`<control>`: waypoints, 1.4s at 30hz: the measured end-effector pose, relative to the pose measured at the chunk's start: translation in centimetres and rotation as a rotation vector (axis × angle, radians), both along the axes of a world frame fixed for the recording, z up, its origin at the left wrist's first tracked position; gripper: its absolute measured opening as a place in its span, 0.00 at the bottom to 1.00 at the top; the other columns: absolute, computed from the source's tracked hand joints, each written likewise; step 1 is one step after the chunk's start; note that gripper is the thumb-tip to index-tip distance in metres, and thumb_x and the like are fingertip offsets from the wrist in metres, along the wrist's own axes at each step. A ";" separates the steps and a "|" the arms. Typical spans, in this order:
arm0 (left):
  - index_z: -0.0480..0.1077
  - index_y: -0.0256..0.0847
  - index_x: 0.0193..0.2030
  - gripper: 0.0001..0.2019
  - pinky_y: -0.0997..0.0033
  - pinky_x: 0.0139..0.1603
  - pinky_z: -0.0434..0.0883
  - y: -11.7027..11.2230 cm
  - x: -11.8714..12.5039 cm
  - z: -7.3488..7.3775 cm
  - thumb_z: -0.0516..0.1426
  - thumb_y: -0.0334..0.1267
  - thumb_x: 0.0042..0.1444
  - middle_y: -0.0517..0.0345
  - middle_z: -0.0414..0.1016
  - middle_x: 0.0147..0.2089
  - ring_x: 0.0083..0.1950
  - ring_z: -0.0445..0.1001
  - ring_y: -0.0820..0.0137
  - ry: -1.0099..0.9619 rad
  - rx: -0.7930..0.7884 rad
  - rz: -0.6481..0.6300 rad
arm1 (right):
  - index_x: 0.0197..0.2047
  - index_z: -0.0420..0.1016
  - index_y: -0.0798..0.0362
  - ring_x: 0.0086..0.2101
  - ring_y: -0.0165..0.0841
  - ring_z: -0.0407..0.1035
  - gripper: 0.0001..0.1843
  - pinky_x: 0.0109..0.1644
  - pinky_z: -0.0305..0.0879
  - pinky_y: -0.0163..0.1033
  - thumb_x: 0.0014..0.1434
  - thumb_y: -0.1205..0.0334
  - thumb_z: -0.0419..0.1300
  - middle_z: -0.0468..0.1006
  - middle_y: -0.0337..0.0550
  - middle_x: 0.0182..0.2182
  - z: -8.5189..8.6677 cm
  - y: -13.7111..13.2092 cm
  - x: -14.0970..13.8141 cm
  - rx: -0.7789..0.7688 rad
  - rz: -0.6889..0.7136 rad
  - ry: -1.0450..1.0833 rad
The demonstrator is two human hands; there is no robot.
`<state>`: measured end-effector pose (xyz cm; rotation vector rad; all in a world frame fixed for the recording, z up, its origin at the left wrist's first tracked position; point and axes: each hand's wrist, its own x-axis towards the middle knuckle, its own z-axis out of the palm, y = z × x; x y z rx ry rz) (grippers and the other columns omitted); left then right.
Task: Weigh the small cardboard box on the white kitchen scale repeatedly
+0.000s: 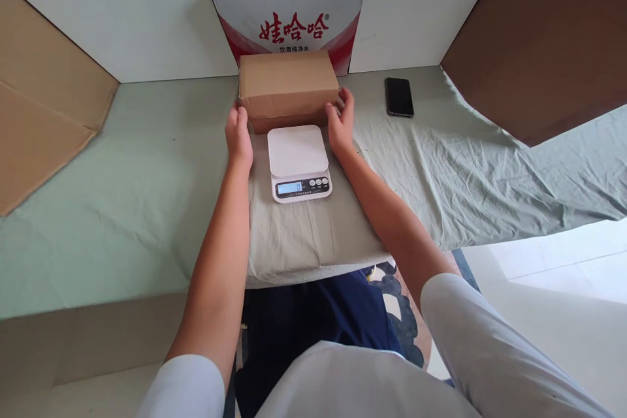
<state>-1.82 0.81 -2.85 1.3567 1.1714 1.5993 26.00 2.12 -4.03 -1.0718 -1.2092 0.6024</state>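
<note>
A small brown cardboard box (289,78) is between my two hands, just behind a white digital kitchen scale (298,151). My left hand (239,136) grips the box's left end, with the thumb toward the near side and the other fingers partly hidden. On the right end, my right hand (341,121) has its thumb at the front corner and its fingers along the side. The scale's platform bears nothing, and its lit display (290,187) reads 0. Whether the box rests on the cloth or is slightly lifted, I cannot tell.
Behind the small box stands a white and red carton (294,3) with Chinese lettering. A black phone (399,96) lies on the green cloth (161,170) to the right. Large cardboard boxes stand at the left (44,98) and right (543,46).
</note>
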 end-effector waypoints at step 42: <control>0.70 0.41 0.78 0.39 0.43 0.91 0.51 0.9 -4.3 -0.7 0.39 0.68 0.82 0.55 0.62 0.88 0.93 0.47 0.56 -0.238 -0.209 0.040 | 0.63 0.69 0.40 0.76 0.49 0.70 0.47 0.82 0.66 0.67 0.55 0.16 0.62 0.75 0.50 0.71 -0.5 1.2 3.5 -0.075 0.117 0.290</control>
